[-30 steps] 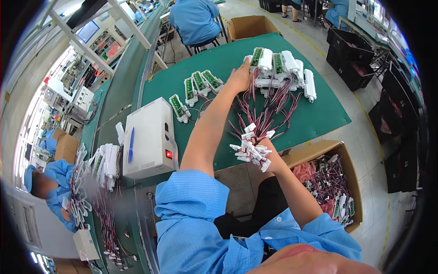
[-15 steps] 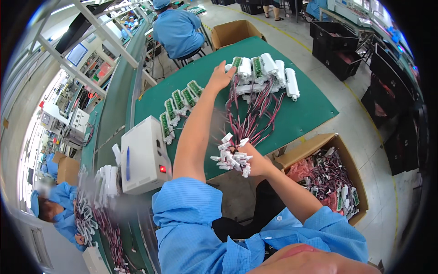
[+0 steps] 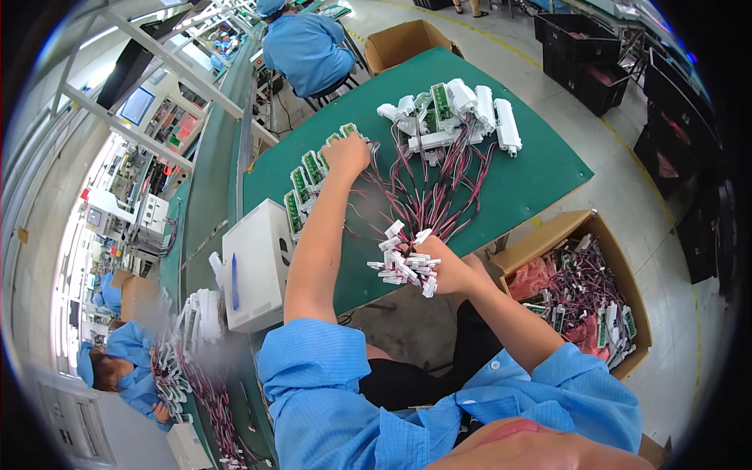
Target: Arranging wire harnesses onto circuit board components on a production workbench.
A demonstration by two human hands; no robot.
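Green work table [image 3: 517,188] on a factory line | your left hand [image 3: 345,153] rests, fingers curled, on the row of green circuit modules [image 3: 309,176]; whether it pinches one you cannot tell | your right hand [image 3: 450,274] is clenched around a bundle of white connectors [image 3: 403,262] whose red-black wires [image 3: 427,196] run to the white housings [image 3: 458,117].

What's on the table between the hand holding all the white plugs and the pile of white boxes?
In the head view, red and black wires fan across the green mat from the right hand, gripping the white plugs, up to the white boxes.
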